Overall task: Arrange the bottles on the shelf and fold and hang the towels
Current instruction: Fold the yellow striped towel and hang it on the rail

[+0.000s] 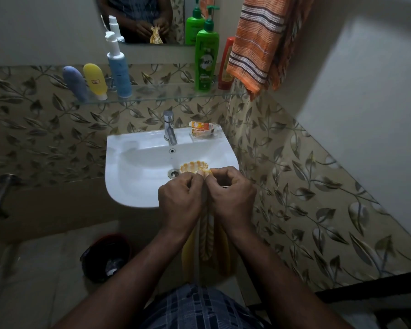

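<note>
Over the front of the white sink (138, 162), my left hand (179, 198) and my right hand (233, 198) pinch the top edge of a yellow-and-white striped towel (205, 238), close together. The towel's gathered edge pokes up above my fingers and the rest hangs down between my wrists. On the glass shelf (166, 97) stand a grey-blue tube (75, 83), a yellow tube (95, 80), a blue pump bottle (119, 70), a green pump bottle (205, 60) and a red bottle (226, 65). An orange striped towel (259, 43) hangs at the upper right, covering part of the red bottle.
A chrome tap (170, 127) and a small orange box (203, 125) on a soap dish sit at the sink's back. A mirror (147, 17) hangs above the shelf. A dark bucket (106, 257) stands on the floor at the left, and a wall tap (1, 195) juts out.
</note>
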Action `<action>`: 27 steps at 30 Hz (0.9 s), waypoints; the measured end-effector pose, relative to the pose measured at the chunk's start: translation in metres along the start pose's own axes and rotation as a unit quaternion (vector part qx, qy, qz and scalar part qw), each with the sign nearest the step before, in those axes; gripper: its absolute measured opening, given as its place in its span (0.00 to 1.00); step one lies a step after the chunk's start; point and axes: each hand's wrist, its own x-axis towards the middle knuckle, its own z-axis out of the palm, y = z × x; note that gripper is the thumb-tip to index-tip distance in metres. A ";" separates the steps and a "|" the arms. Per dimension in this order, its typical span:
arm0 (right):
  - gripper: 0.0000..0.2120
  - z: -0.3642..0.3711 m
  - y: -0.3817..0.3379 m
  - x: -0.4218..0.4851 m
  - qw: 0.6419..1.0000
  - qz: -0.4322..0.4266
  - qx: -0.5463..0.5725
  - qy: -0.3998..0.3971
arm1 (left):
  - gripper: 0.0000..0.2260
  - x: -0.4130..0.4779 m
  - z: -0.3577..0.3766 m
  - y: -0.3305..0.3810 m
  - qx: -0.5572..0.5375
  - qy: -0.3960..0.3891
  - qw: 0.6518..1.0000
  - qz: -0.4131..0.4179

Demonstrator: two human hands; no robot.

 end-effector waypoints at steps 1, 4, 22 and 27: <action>0.04 0.000 0.000 0.000 1.000 0.009 0.009 -0.005 | 0.18 -0.001 0.000 0.000 0.000 -0.002 1.000 0.003; 0.04 -0.002 0.003 0.000 0.998 0.031 0.044 -0.009 | 0.18 -0.003 0.001 -0.005 0.007 -0.019 1.000 0.024; 0.17 -0.013 0.014 -0.014 0.980 0.117 0.157 -0.044 | 0.16 -0.004 0.000 -0.023 0.074 -0.079 0.985 0.135; 0.16 -0.016 0.014 -0.019 0.976 0.114 0.180 -0.043 | 0.13 0.001 -0.002 -0.024 0.080 -0.062 0.982 0.160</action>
